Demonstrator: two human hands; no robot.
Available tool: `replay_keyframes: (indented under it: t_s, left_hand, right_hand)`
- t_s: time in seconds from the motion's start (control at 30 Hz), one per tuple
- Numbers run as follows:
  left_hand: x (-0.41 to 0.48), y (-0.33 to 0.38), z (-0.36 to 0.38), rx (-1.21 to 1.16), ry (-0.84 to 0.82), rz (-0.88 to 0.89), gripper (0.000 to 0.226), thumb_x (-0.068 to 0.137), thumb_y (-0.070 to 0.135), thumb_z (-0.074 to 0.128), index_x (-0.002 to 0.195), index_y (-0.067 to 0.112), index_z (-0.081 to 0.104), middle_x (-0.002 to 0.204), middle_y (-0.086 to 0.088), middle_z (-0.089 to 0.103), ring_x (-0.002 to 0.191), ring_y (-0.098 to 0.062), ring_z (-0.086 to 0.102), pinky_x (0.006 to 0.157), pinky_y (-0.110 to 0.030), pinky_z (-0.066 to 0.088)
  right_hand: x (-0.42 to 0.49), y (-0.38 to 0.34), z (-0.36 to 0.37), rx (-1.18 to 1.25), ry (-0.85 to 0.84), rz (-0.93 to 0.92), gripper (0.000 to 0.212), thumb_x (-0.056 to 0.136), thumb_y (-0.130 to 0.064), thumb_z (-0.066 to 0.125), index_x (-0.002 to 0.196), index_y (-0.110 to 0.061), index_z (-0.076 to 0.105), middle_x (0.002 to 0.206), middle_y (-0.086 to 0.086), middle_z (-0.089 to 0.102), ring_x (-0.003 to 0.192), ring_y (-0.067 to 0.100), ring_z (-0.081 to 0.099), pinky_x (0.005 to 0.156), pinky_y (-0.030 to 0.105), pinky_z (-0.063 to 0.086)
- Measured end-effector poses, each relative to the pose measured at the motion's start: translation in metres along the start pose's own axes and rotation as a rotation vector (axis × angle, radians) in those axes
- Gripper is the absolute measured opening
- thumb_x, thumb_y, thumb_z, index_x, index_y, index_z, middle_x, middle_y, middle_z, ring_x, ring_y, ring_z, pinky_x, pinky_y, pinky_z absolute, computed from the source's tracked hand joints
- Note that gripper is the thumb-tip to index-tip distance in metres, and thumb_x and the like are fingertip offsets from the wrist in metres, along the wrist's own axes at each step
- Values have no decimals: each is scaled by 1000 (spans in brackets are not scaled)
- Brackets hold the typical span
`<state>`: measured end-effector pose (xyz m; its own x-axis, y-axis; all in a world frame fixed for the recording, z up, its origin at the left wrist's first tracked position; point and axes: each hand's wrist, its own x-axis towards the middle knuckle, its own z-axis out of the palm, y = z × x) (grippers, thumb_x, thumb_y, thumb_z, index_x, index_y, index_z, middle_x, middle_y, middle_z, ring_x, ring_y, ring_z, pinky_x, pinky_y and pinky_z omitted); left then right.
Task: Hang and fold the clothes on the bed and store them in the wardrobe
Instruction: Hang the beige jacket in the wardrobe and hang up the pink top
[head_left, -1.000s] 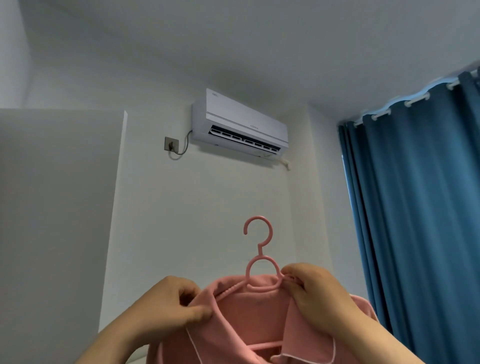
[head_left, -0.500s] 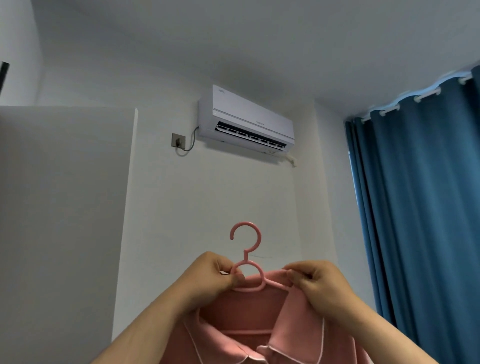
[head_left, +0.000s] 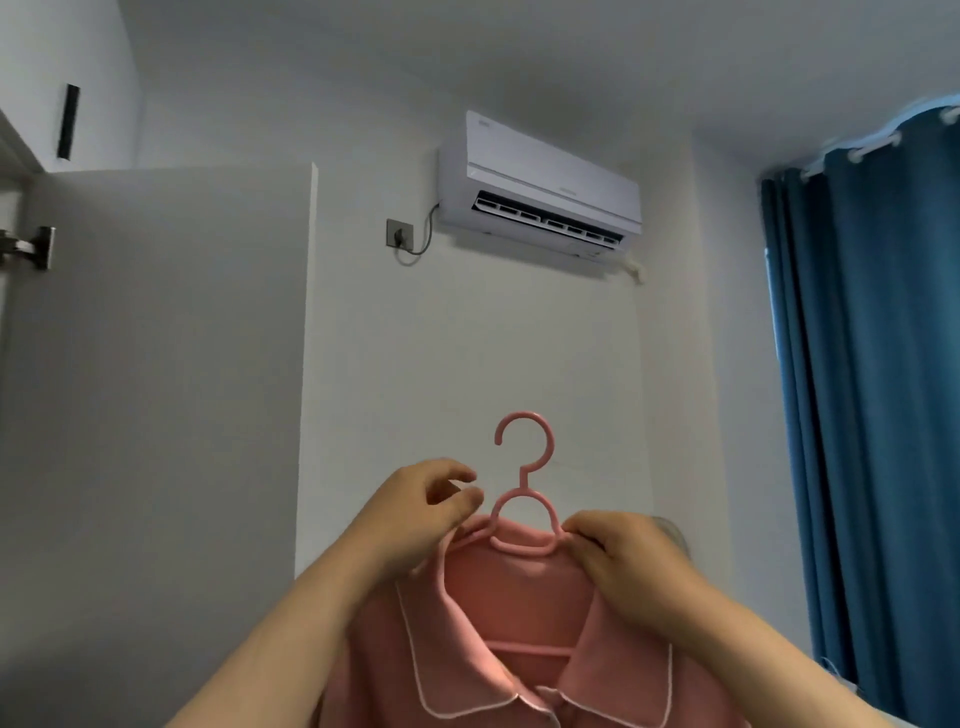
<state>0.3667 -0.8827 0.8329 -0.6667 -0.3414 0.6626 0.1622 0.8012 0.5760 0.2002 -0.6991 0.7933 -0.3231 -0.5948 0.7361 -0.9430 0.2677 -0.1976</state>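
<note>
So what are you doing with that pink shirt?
A person is fitting a pink shirt onto a pink hanger, held up near an open wardrobe door. The right hand pinches the shirt's shoulder at the hanger. The left hand is at the other side, fingers curled; whether it grips anything is unclear. Nothing is hung up yet.

Room contents, counted:
- pink hanger (head_left: 521, 475): 1
- pink shirt (head_left: 519, 597): 1
- hands: 2, near (left hand (head_left: 421, 514), right hand (head_left: 618, 561))
- air conditioner (head_left: 540, 197): 1, far
- wall socket (head_left: 400, 232): 1
- blue curtain (head_left: 883, 389): 1, right
- wardrobe door (head_left: 156, 389): 1, left
- hinge (head_left: 36, 248): 1
</note>
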Motion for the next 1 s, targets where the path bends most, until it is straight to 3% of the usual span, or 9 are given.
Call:
replay_keyframes:
  t_s: [0.1, 0.23, 0.33, 0.43, 0.57, 0.67, 0.8, 0.9, 1.0]
  left_hand:
    - [-44, -25, 1, 195, 287, 29, 29, 75, 59, 56, 77, 30, 57, 80, 14, 60, 80, -5, 58, 71, -27, 48]
    - [-82, -37, 34, 473, 289, -94, 40, 66, 75, 49, 80, 38, 42, 88, 23, 47, 90, -3, 46, 76, -25, 42]
    - [-80, -33, 35, 537, 414, -205, 26, 78, 52, 60, 81, 33, 42, 92, 14, 55, 94, -16, 55, 78, -31, 45]
    - [-82, -28, 27, 564, 481, -230, 12, 82, 19, 54, 87, 27, 46, 93, -1, 66, 91, -32, 60, 71, -36, 45]
    - [-87, -15, 0, 607, 546, -218, 31, 85, 13, 49, 110, 26, 64, 112, 0, 64, 99, -29, 61, 81, -35, 47]
    - [-85, -5, -15, 677, 528, -201, 27, 86, 14, 48, 97, 24, 70, 101, -2, 62, 92, -28, 61, 76, -34, 47]
    - [-77, 13, -23, 644, 406, -174, 25, 83, 13, 49, 88, 25, 71, 95, 3, 67, 91, -21, 61, 76, -30, 47]
    - [-77, 22, -25, 612, 192, -243, 24, 79, 16, 49, 76, 28, 69, 88, 10, 70, 89, -15, 62, 76, -27, 50]
    - [-87, 20, -26, 580, 116, -274, 17, 70, 29, 45, 59, 30, 57, 76, 13, 62, 82, -13, 58, 73, -28, 48]
  right_hand:
    - [-7, 10, 6, 95, -2, 60, 23, 95, -36, 56, 78, -21, 58, 70, -8, 62, 69, 9, 55, 64, 30, 45]
    - [-5, 4, 12, 226, -50, 45, 22, 95, -27, 59, 77, -16, 63, 69, -2, 62, 67, 12, 54, 67, 33, 44]
    - [-6, -11, 19, 301, -85, 11, 18, 95, -22, 60, 80, -14, 66, 72, -1, 63, 70, 16, 54, 69, 31, 43]
    - [-12, -25, 23, 374, -120, -20, 10, 95, -17, 61, 86, -17, 66, 74, -6, 63, 72, 12, 54, 70, 29, 43]
    - [-20, -34, 17, 394, -266, -26, 14, 96, -27, 56, 107, -34, 62, 92, -13, 70, 87, 8, 64, 79, 28, 51]
    - [-19, -41, 9, 276, -345, -96, 14, 94, -36, 51, 107, -43, 52, 103, -20, 67, 94, 6, 62, 82, 29, 50]
    - [-13, -51, 1, 11, -340, -266, 10, 92, -31, 45, 85, -35, 39, 92, -9, 59, 85, 19, 53, 72, 33, 46]
    - [-9, -52, -3, 110, -360, -207, 21, 93, -27, 46, 75, -35, 38, 79, -13, 53, 72, 5, 48, 60, 20, 34]
    - [-9, -51, -4, 181, -365, -149, 20, 94, -29, 50, 78, -38, 43, 76, -19, 56, 67, -1, 48, 58, 18, 35]
